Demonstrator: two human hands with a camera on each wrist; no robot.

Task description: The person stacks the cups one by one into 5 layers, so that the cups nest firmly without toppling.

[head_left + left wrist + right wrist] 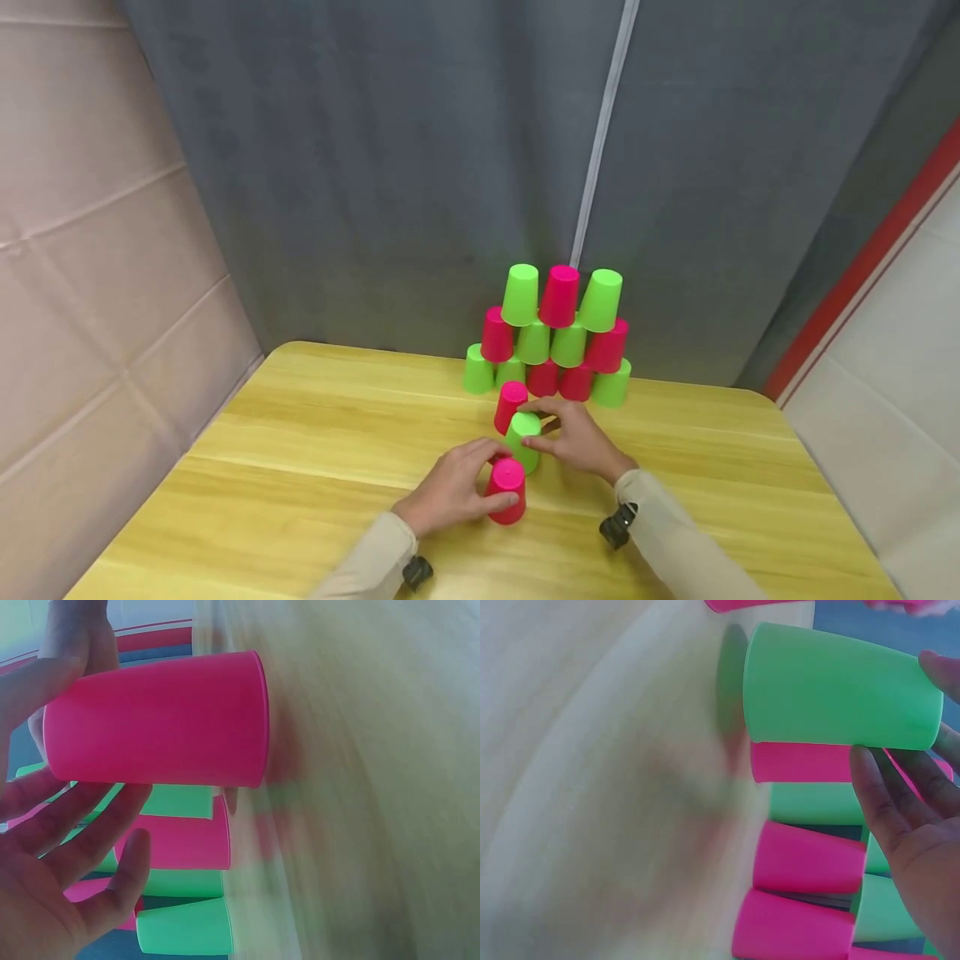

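Nearest us, our left hand [450, 493] curls round a smooth tapered pink cup [507, 491]; right hand [581, 442] grips the green cup [522, 440] on the glossy wood surface [300, 467].

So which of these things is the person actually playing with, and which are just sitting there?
In play:
- left hand holding the near pink cup
- right hand holding the green cup
- the loose pink cup just behind them
- the cup pyramid, pink and green

Just there:
- wooden table
- grey curtain
- wrist cameras
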